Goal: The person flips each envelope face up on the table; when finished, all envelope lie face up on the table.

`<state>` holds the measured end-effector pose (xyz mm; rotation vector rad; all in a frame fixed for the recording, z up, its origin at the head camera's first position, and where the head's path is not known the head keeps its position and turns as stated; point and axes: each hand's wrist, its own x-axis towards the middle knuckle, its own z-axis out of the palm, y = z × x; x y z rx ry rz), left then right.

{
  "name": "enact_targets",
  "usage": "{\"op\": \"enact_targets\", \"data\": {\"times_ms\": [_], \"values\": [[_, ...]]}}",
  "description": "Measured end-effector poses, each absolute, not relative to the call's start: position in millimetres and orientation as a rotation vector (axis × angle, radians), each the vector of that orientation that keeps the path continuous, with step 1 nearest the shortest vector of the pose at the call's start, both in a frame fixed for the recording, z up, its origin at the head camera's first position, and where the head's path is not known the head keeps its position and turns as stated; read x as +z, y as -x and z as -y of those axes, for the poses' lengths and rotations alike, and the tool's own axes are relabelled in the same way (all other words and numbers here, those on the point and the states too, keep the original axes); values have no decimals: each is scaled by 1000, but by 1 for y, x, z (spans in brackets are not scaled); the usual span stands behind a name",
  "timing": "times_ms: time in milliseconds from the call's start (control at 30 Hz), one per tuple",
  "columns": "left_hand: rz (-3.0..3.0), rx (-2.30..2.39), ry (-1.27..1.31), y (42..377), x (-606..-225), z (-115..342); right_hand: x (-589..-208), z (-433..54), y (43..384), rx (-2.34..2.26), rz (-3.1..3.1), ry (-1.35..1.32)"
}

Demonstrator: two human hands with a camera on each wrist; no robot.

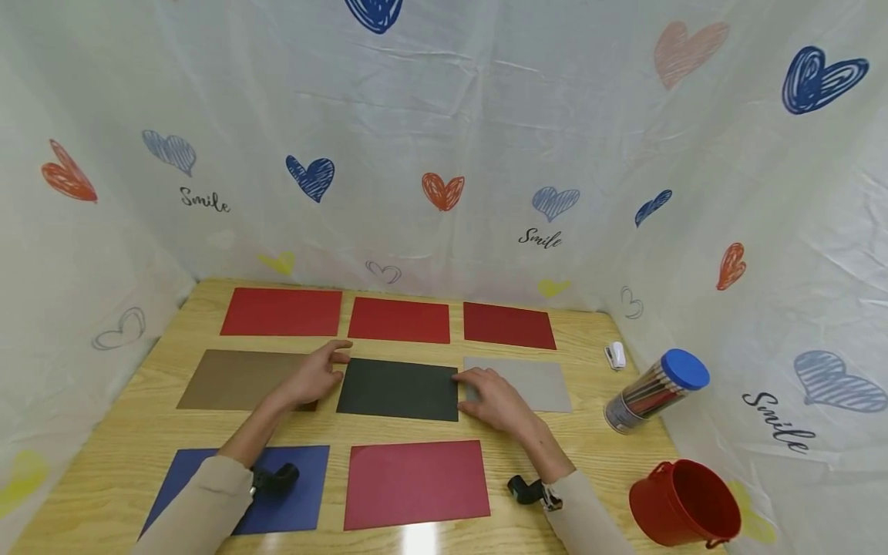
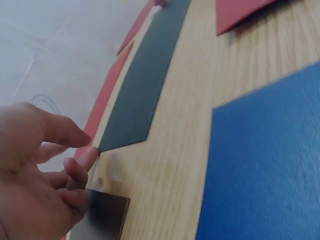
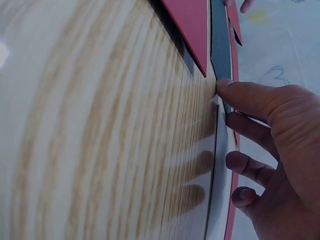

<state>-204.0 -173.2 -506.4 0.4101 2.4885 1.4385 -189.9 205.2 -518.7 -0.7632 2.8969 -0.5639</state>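
A dark green-black sheet (image 1: pixel 398 390) lies flat in the middle of the wooden table. At its upper left corner is my left hand (image 1: pixel 314 375), fingers loosely bent; in the left wrist view a fingertip (image 2: pixel 90 156) meets that corner. My right hand (image 1: pixel 494 398) is at the sheet's right edge, partly over a light grey sheet (image 1: pixel 534 383). Its thumb (image 3: pixel 245 95) touches the dark sheet's edge in the right wrist view, the other fingers loosely bent. Under my left hand lies the right end of a brown sheet (image 1: pixel 236 379).
Three red sheets (image 1: pixel 280 311) line the back. In front lie a blue sheet (image 1: pixel 287 493), partly under my left forearm, and a crimson sheet (image 1: pixel 416 484). At right are a white stapler-like object (image 1: pixel 615 355), a blue-lidded jar of pencils (image 1: pixel 655 391) and a red bucket (image 1: pixel 659 505). A heart-print curtain (image 1: pixel 486 116) surrounds the table.
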Motion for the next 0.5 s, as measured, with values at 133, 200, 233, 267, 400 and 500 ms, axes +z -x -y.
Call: {"op": "enact_targets", "data": {"times_ms": [133,200,233,267,400,500], "values": [[-2366,1529,-323,203,-504,175,-518,-205,190,-569,-2902,768],[-2330,1551,-280,202,-503,176,-518,-204,190,-571,-2903,770],[-2315,1561,-270,202,-503,176,-518,-204,189,-572,-2904,770],[-2303,1572,-259,201,-502,177,-518,-204,189,-570,-2905,771],[-2265,1620,-261,200,-499,179,-519,-205,189,-561,-2909,782],[-2243,1660,-280,198,-498,181,-519,-206,190,-567,-2906,781]]}}
